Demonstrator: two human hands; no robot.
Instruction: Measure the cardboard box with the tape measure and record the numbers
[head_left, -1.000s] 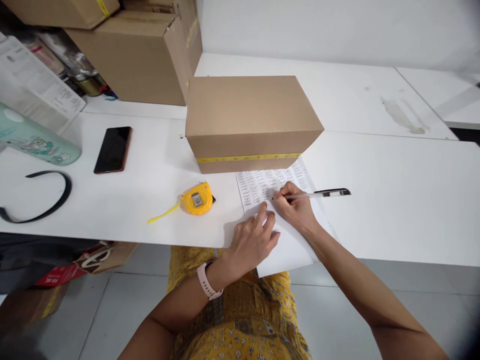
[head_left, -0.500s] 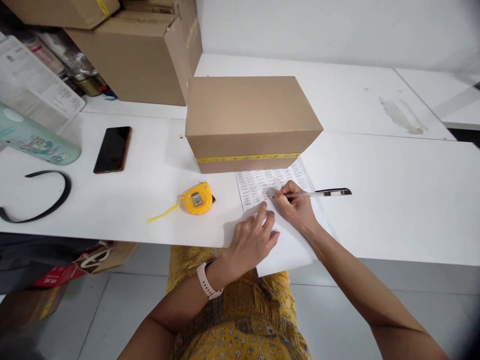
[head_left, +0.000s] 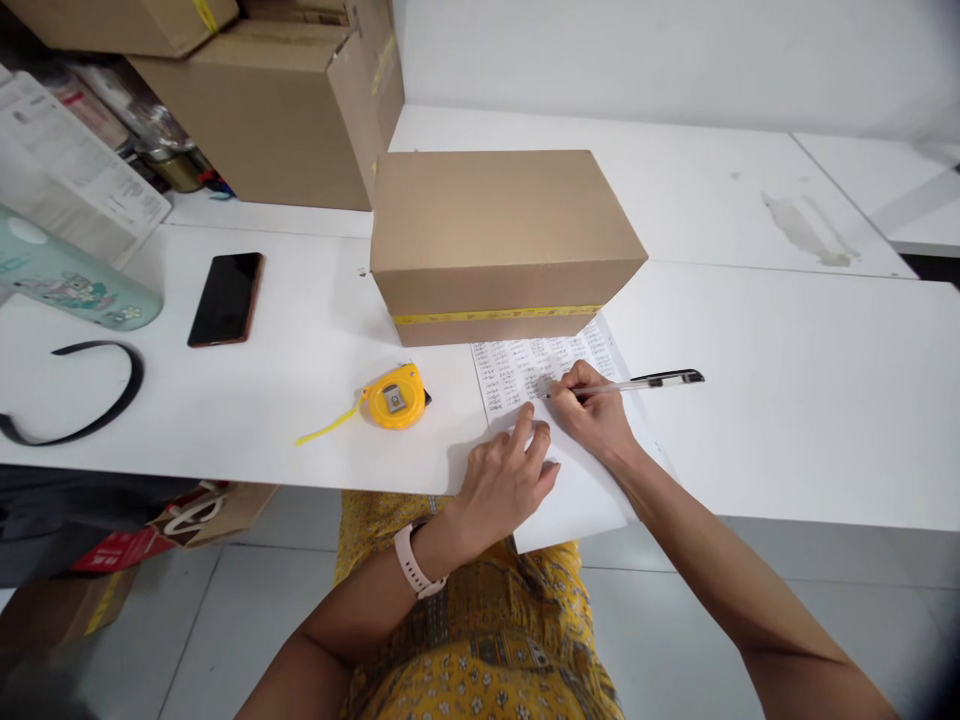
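My right hand (head_left: 589, 408) grips a pen (head_left: 637, 383) with a clear barrel and black cap end, its tip down at the rows of handwriting. Under both hands lies a white sheet of paper (head_left: 574, 490), written over in its upper part and blank below, overhanging the table's front edge. My left hand (head_left: 510, 470) rests on the sheet with its fingers spread, holding nothing. Just beyond the hands stands a closed cardboard box (head_left: 502, 225) with yellow tape, covering the top of the sheet. A yellow tape measure (head_left: 395, 397) sits left of my left hand.
A phone (head_left: 226, 298), a black curved band (head_left: 135, 375) and a mint-green bottle (head_left: 82, 280) lie on the white table (head_left: 787, 400) to the left. Larger cardboard boxes (head_left: 262, 110) are stacked at the back left, against the wall. Paper bags (head_left: 214, 515) stand below the table.
Almost nothing differs. The pen and my right hand have shifted very slightly; my left hand, the sheet and the box stay in place.
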